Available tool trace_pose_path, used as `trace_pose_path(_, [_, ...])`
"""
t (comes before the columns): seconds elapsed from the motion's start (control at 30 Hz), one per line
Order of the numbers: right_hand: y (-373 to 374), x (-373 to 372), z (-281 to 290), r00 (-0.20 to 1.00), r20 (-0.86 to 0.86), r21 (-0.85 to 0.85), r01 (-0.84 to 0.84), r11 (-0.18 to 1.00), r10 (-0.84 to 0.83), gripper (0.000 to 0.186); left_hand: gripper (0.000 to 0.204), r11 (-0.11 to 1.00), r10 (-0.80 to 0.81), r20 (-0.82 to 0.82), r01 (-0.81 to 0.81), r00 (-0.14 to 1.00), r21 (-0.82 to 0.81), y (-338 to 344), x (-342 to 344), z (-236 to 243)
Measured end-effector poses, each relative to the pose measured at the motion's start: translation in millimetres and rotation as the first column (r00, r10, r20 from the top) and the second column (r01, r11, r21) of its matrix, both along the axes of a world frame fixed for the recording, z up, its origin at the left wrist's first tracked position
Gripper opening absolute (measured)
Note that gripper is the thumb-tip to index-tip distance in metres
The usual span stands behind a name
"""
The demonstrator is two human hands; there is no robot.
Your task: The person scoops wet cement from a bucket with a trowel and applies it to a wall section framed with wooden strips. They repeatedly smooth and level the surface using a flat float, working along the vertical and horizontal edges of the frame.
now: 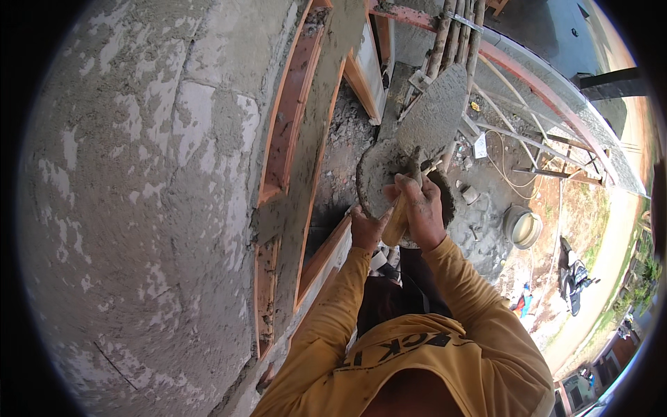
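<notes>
My right hand (422, 210) is wrapped round the wooden handle of a trowel (439, 110). Its broad, pointed blade is coated in grey mortar and reaches up and away, over the far rim of a round bucket (361, 169). Wet mortar (379, 182) shows inside the bucket. On its near left side my left hand (368, 228) grips the rim, with the thumb towards the trowel handle. The bucket's near right part is hidden behind my right hand.
A rough, partly plastered wall (160, 187) fills the left, beside an orange-brown window frame (295, 111). Wooden poles (455, 38) stand beyond the bucket. Lower down at right are a metal basin (522, 227), rubble, a loose hose (517, 182) and a parked motorcycle (573, 274).
</notes>
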State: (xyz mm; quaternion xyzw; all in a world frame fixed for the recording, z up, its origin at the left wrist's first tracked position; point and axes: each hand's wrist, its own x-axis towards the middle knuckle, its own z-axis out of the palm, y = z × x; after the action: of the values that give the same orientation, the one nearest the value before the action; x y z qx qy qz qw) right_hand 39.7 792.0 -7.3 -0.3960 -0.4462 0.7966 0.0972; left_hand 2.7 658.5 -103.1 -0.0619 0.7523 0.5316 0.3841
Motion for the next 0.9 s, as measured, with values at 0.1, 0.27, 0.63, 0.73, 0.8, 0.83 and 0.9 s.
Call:
trace_pose_path(0.1, [32.0, -13.8, -13.3, 0.995, -0.077, 0.111, -0.054, 0.992, 0.063, 0.033, 0.056, 0.949, -0.131, -0.111, 0.092, 0.985, -0.302, 12.9, 6.8, 3.0])
trace_pose_path(0.27, [77.1, 41.0, -21.6, 0.885, 0.346, 0.48, -0.453, 0.751, 0.312, 0.032, 0.039, 0.931, -0.126, -0.146, 0.066, 0.981, -0.358, -6.4, 1.9, -39.0])
trace_pose_path(0.63, [9.1, 48.7, -149.2, 0.241, 0.838, 0.392, -0.89, -0.232, 0.489, 0.021, 0.026, 0.903, -0.344, -0.271, 0.238, 0.899, -0.357, -19.8, -18.9, 8.3])
trace_pose_path(0.73, [-20.4, 68.8, -117.1, 0.034, 0.804, 0.288, -0.895, -0.34, 0.593, 0.023, 0.024, 0.937, -0.279, -0.277, 0.198, 0.919, -0.288, -33.4, -32.2, 9.3])
trace_pose_path(0.8, [-5.6, 79.1, -118.3, -0.024, 0.781, 0.306, -0.857, -0.415, 0.624, 0.025, 0.024, 0.939, -0.258, -0.265, 0.177, 0.929, -0.294, -48.3, -29.5, 7.9])
trace_pose_path(0.83, [4.7, 81.5, -118.0, -0.056, 0.772, 0.31, -0.836, -0.452, 0.633, 0.027, 0.024, 0.942, -0.247, -0.258, 0.168, 0.934, -0.292, -51.7, -27.2, 9.5])
trace_pose_path(0.9, [8.7, 72.6, -118.7, 0.024, 0.826, 0.226, -0.929, -0.292, 0.563, 0.032, 0.028, 0.907, -0.331, -0.267, 0.228, 0.905, -0.353, -65.1, -17.4, 7.9])
